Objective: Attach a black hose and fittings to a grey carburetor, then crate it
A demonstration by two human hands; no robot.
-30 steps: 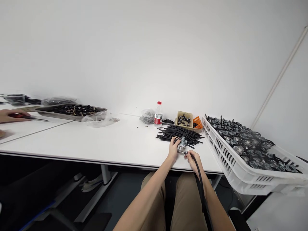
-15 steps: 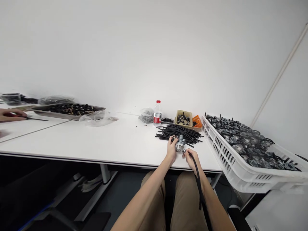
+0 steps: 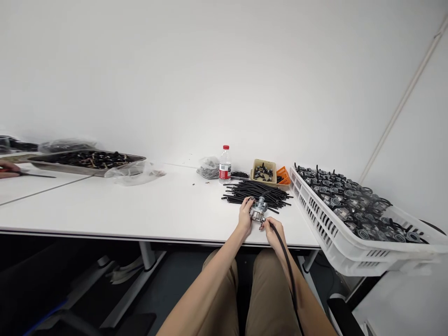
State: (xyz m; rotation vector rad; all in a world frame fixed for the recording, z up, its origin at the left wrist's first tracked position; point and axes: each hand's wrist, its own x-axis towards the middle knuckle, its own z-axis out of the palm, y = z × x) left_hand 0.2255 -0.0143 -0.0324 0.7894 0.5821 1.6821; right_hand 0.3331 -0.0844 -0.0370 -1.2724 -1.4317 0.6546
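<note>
A small silver metal carburetor (image 3: 258, 211) is held just above the front of the white table. My left hand (image 3: 245, 217) is closed around its left side, fingertips near its top. Below its lower right corner, my right hand (image 3: 274, 232) pinches the end of a black rubber hose (image 3: 287, 263), which hangs down along my right forearm. A small shiny piece shows at that end; whether the hose touches the carburetor I cannot tell. Right behind my hands lies a pile of short black tubes (image 3: 254, 192).
A white crate (image 3: 332, 238) full of carburetors stands at the right. Behind the tubes are a beige bin (image 3: 254, 173) of small parts, an orange basket (image 3: 284, 174), a water bottle (image 3: 225, 165) and a plastic bag (image 3: 209, 169). A co-worker's hand (image 3: 7, 169) holds a thin tool, far left, near a metal tray (image 3: 42, 163).
The view has turned slightly right, so everything sits further left. Both my hands keep their hold on the carburetor and hose. The co-worker's hand is now partly out of view.
</note>
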